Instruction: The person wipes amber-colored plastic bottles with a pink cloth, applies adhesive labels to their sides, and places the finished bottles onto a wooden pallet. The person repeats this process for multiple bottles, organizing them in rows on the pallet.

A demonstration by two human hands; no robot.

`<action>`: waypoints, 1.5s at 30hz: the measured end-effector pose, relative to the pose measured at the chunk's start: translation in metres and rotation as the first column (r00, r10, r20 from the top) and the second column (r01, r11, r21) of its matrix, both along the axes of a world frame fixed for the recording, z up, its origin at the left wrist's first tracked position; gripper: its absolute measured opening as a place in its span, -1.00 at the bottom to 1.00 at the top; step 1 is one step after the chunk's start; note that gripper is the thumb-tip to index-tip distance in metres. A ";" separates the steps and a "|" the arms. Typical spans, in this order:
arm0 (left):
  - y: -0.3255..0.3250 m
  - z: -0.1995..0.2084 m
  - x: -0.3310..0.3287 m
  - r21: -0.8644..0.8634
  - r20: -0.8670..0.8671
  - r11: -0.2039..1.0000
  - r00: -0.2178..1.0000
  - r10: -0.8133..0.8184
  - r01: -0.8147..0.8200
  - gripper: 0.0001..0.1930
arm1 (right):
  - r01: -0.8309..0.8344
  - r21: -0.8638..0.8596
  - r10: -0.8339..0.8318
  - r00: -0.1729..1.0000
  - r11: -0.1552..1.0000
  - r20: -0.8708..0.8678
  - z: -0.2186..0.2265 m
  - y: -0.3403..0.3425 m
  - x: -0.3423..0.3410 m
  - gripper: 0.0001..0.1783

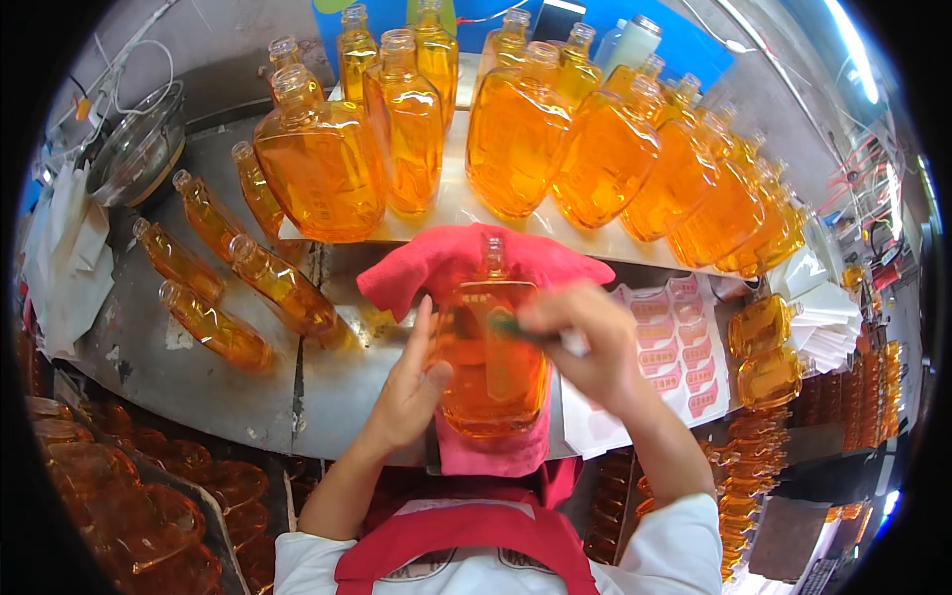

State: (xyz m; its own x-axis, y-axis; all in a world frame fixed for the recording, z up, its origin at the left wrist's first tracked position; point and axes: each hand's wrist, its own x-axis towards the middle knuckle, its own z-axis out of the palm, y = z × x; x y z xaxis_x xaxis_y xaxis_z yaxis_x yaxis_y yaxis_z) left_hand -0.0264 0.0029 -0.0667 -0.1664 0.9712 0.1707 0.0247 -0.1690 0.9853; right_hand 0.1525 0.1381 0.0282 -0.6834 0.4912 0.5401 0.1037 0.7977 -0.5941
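A flat amber glass bottle (493, 392) lies on a pink cloth (426, 260) in front of me, its neck pointing away. A label-like design in pale lines shows on its face. My left hand (412, 387) is along the bottle's left side, fingers stretched out and thumb apart. My right hand (585, 332) is closed over the bottle's upper right. From its fingers a small dark-green tool (508, 325) reaches onto the bottle's face; motion blurs it, so its exact kind is unclear. Right of the bottle lie sheets of red-and-white labels (674, 342).
Upright amber bottles (605, 159) line a raised board (451, 203) at the back. Several smaller-looking ones (213, 327) stand on the metal table (342, 397) at left. A glass bowl (139, 149), white papers (823, 317) and more bottles (129, 516) surround the work spot.
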 end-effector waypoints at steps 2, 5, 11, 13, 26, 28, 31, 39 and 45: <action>0.002 -0.001 0.004 0.014 0.111 1.000 0.994 0.003 -0.004 -0.22 | 0.019 0.130 -0.017 1.000 0.991 -0.016 -0.008 0.023 -0.016 -0.71; 0.005 -0.008 0.000 -0.065 0.266 0.998 0.964 0.016 0.001 -0.29 | -0.126 0.233 0.105 0.989 0.964 0.102 -0.031 -0.025 0.013 -0.69; 0.037 -0.009 0.005 -0.119 0.776 0.983 0.631 0.004 0.140 -0.61 | 0.053 -0.379 -0.002 0.991 0.924 0.135 -0.016 -0.073 0.076 -0.77; 0.036 0.001 0.009 -0.075 0.818 0.984 0.575 -0.031 0.159 -0.62 | 0.170 -0.505 -0.155 0.985 0.846 0.072 -0.004 -0.046 0.076 -0.77; -0.074 0.030 0.001 0.255 0.312 0.950 0.945 0.098 -0.182 -0.41 | -0.280 0.279 0.202 0.939 0.919 0.278 0.092 -0.040 -0.041 -0.81; -0.089 0.035 -0.011 0.380 0.064 0.817 0.894 0.444 -0.433 -0.35 | -0.362 0.357 0.289 0.926 0.861 0.242 0.104 -0.026 -0.061 -0.79; -0.111 0.047 -0.018 0.583 0.018 0.631 0.785 0.619 -0.512 -0.40 | -0.472 0.421 0.389 0.881 0.775 0.271 0.087 -0.008 -0.097 -0.77; -0.171 0.090 -0.020 0.847 0.018 0.232 0.462 0.887 -0.478 -0.59 | -0.629 0.371 0.485 0.771 0.684 0.413 0.030 0.005 -0.177 -0.88; -0.251 0.147 -0.014 0.967 -0.205 0.178 -0.144 0.968 -0.183 -0.67 | -0.582 0.348 0.358 0.769 0.735 0.529 0.044 -0.003 -0.165 -0.53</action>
